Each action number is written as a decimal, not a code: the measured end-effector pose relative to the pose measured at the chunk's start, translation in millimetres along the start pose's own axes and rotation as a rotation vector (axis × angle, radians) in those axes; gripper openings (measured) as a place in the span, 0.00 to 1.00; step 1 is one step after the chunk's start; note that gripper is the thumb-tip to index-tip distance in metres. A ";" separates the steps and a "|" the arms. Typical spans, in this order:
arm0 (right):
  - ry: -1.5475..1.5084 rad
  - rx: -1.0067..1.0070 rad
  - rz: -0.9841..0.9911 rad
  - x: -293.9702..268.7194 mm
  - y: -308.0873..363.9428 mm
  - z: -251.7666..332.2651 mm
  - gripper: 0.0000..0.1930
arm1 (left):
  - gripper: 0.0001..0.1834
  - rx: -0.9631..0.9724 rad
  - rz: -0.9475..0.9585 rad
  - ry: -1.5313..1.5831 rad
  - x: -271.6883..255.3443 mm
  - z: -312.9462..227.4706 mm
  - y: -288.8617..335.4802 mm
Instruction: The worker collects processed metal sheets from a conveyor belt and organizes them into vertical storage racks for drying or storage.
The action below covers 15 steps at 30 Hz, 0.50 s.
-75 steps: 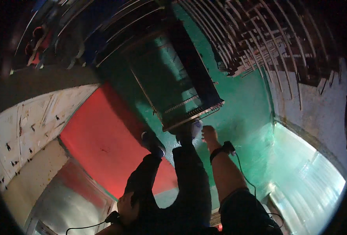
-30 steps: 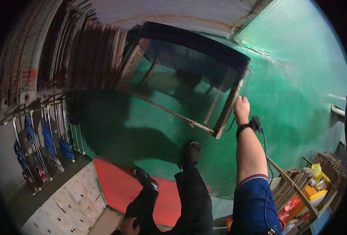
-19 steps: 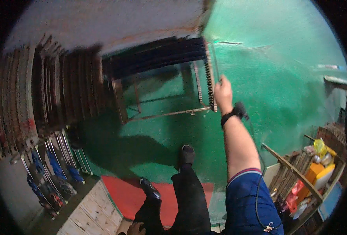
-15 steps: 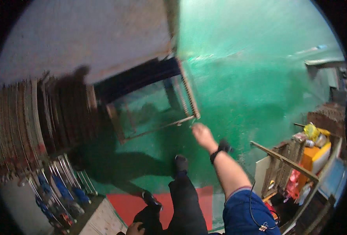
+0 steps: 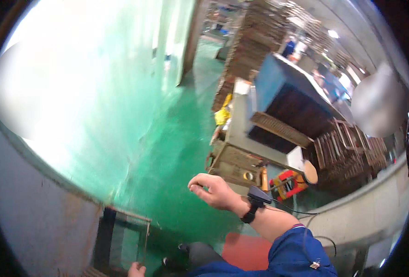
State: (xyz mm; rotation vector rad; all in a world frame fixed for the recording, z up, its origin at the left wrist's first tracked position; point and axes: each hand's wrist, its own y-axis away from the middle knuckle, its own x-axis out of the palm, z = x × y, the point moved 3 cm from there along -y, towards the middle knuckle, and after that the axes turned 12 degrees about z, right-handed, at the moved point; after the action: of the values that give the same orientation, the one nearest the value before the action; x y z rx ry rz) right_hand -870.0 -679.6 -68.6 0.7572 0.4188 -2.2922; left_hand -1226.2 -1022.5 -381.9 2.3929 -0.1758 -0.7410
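My right hand [image 5: 213, 189] is stretched forward over the green floor [image 5: 170, 152], its fingers curled loosely toward the thumb, with nothing visible in them. A black strap with a dark device [image 5: 256, 203] sits round that wrist, and a thin cable runs along the blue sleeve [image 5: 296, 251]. At the lower edge, my left hand [image 5: 136, 269] shows only in part; its fingers look curled, and what they hold, if anything, is hidden. Just beyond it in the picture stands a rectangular frame rack [image 5: 147, 235] with a dark panel. Whether the hand touches the rack I cannot tell.
A grey wall or panel [image 5: 33, 198] fills the lower left. Right of centre stands a worktable [image 5: 241, 152] with a blue box [image 5: 276, 85] and a yellow bag [image 5: 222, 115]. Stacked wooden racks [image 5: 255, 37] rise behind. A round-topped stool [image 5: 310, 172] and a red mat [image 5: 246, 251] lie nearer.
My view has swung right and up, so the worktable is now nearer the middle and the frame rack at lower left. My right hand is away from the rack's corner.
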 end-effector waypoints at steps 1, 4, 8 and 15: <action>0.082 -0.139 -0.037 -23.9 10.1 41.8 0.06 | 0.19 0.003 0.074 0.100 -30.2 -0.7 -24.8; 0.298 -0.452 -0.097 -89.9 63.7 134.7 0.09 | 0.15 0.171 -0.089 0.175 -79.8 -97.1 -81.0; 0.560 -0.658 -0.196 -136.4 129.3 201.8 0.10 | 0.16 0.343 0.127 0.271 -73.5 -263.7 -118.1; 0.771 -0.831 -0.682 -207.5 152.4 142.1 0.09 | 0.21 0.689 0.649 0.280 61.9 -570.6 -179.1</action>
State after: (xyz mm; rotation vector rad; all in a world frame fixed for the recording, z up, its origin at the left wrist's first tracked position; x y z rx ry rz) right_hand -697.3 -752.9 157.8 1.1093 2.0795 -1.9436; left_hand -870.6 -598.5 -147.0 2.7603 -1.1797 -0.0208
